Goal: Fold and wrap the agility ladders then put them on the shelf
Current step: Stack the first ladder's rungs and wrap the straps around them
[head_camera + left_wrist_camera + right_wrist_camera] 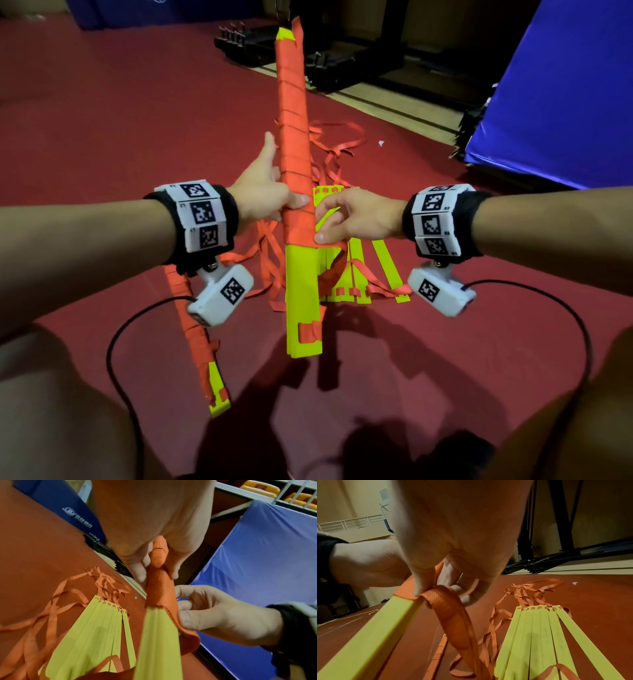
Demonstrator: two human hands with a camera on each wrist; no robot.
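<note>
I hold a bundle of yellow rungs [303, 291] off the red floor, most of its length wound in orange strap [291, 113]. My left hand [274, 195] grips the wrapped middle [159, 595]; its fingers [140, 573] curl round it. My right hand [337, 222] pinches the free strap [453, 615] against the bundle's edge, where the wrap ends and bare yellow [368, 635] begins. The strap's loose end hangs down toward the floor. A second ladder [359, 274] lies unwrapped on the floor beneath, its rungs [539, 635] side by side among tangled straps [68, 601].
Another wrapped bundle [198, 335] lies on the floor at lower left. Blue mats [565, 102] stand at the right, and a black equipment base [325, 65] sits behind. A metal rack [274, 492] shows in the left wrist view. Camera cables [116, 342] trail near my knees.
</note>
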